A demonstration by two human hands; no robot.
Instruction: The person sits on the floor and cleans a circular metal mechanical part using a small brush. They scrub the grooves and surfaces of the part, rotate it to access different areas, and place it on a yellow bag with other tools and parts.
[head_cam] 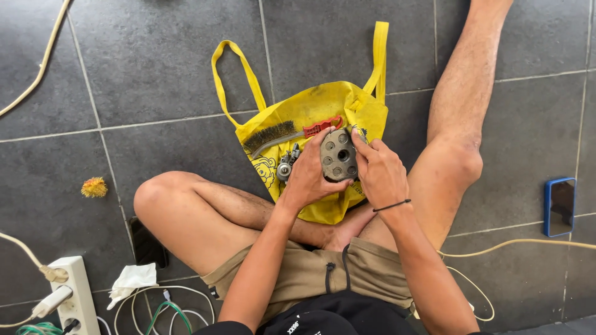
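Note:
I sit on a dark tiled floor with both hands raised over a yellow bag [310, 111]. My left hand [307, 177] and my right hand [380, 174] together hold a round grey metal disc [339, 156] with several holes, one hand on each side of it. On the bag lie a wire brush with a red handle [282, 133] and a small metal part [287, 164], just left of my left hand. A thin black band circles my right wrist.
A phone in a blue case [559, 206] lies on the floor at right. A white power strip [76, 294] with plugs and cables sits bottom left, beside a crumpled white tissue [131, 278]. A small orange fuzzy ball [94, 187] lies at left. A cream cable [521, 243] runs across the right floor.

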